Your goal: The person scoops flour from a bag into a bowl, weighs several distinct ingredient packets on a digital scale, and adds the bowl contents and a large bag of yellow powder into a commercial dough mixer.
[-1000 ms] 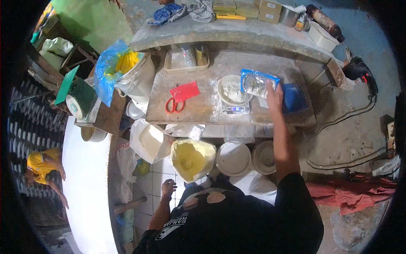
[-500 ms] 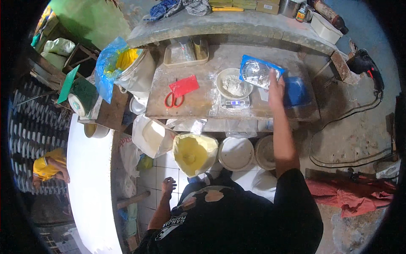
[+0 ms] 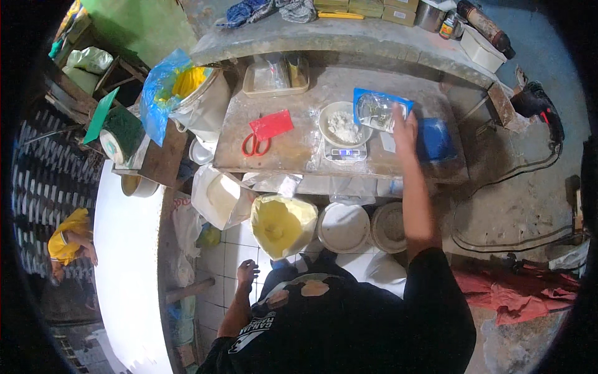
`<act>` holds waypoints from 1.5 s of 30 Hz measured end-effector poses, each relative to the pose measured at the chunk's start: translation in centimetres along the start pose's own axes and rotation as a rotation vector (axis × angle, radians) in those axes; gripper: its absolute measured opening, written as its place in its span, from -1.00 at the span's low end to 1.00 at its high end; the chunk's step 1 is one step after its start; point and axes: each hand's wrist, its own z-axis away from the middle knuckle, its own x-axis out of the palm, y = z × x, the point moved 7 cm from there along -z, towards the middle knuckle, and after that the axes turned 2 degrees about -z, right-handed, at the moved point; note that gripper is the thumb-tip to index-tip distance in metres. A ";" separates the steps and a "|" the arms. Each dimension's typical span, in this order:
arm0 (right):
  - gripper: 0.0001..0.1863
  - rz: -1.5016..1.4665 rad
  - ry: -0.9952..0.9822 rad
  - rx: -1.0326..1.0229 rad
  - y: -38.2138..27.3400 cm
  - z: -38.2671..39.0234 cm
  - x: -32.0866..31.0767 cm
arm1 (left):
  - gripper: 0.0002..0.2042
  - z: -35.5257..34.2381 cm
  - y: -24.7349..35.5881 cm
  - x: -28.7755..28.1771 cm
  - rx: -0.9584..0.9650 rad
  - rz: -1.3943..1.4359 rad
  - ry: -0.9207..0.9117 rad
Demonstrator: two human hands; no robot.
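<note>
My right hand (image 3: 405, 129) grips the right side of a blue-edged clear packet (image 3: 375, 111), tilted over the rim of a white bowl (image 3: 324, 129). White powder (image 3: 342, 126) lies heaped in the bowl, which rests on a small digital scale (image 3: 344, 154) with a lit display. My left hand (image 3: 248, 272) hangs low beside my body with loosely bent fingers and nothing visible in it. The nearest thing to it is a lined tub of yellow powder (image 3: 280, 227).
On the bench (image 3: 299, 112) are red-handled scissors (image 3: 256, 144) under a red packet (image 3: 272, 124), a blue flat item (image 3: 436, 139) and a tray (image 3: 274, 91). Lidded buckets (image 3: 343, 227) stand below. A person in yellow (image 3: 70, 239) is beyond the white table (image 3: 128, 268).
The packet has come down slightly and turned, its top edge more level. My right hand still grips it over the bowl; my left hand stays low. The person in yellow has shifted slightly.
</note>
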 end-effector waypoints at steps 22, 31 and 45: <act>-0.43 -0.970 -0.104 0.557 3.5 2.9 2.7 | -0.60 1.5 5.4 0.0 0.188 0.005 0.004; -0.39 -1.696 -0.674 1.114 3.0 22.5 19.1 | -0.51 16.9 37.8 11.5 0.944 -0.207 -0.109; -0.37 -0.868 -0.923 0.944 3.0 28.7 24.0 | -0.64 6.5 50.5 7.2 0.875 -0.299 0.039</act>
